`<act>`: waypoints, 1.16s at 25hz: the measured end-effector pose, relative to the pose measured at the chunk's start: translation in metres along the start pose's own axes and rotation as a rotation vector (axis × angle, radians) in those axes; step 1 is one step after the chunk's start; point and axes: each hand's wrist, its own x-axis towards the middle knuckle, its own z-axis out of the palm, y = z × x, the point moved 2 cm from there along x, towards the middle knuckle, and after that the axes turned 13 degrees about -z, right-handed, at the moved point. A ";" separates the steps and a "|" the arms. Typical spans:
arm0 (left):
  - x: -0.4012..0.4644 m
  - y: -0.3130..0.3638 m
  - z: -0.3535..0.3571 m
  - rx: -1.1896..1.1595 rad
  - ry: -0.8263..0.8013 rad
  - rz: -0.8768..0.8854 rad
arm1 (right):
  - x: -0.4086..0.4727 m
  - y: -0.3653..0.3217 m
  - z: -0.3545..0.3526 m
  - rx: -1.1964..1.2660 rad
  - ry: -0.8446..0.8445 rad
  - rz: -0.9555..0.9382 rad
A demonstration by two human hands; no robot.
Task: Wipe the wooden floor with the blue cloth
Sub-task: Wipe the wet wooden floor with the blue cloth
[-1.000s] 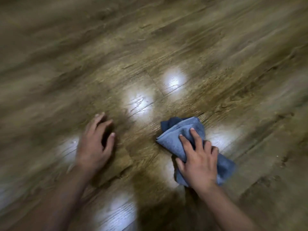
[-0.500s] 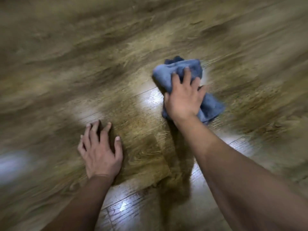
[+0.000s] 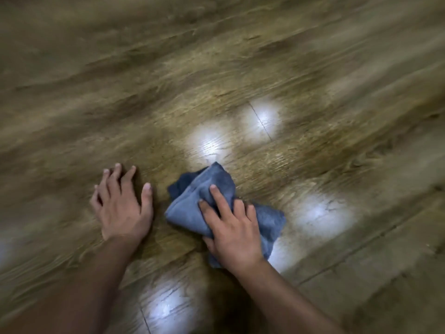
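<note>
Blue cloth [image 3: 204, 208], bunched, lower centre of frame on wooden floor [image 3: 313, 68], long axis upper left to lower right, pressed under right hand [image 3: 232, 233] with fingers gripping; left hand [image 3: 121, 206] just beside, flat, holding nothing.

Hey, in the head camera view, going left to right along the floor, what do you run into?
Left hand flat on the wooden floor → blue cloth → right hand pressing the cloth → bright light reflection on the boards.
</note>
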 end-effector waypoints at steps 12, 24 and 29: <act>-0.109 0.211 0.047 0.117 -0.460 0.389 | -0.175 0.173 -0.036 -0.034 -0.108 0.551; -0.025 0.300 0.051 0.432 -0.918 0.138 | -0.175 0.223 -0.018 -0.103 -0.084 0.644; -0.026 0.301 0.053 0.466 -0.944 0.141 | -0.092 0.273 -0.021 -0.104 -0.050 0.636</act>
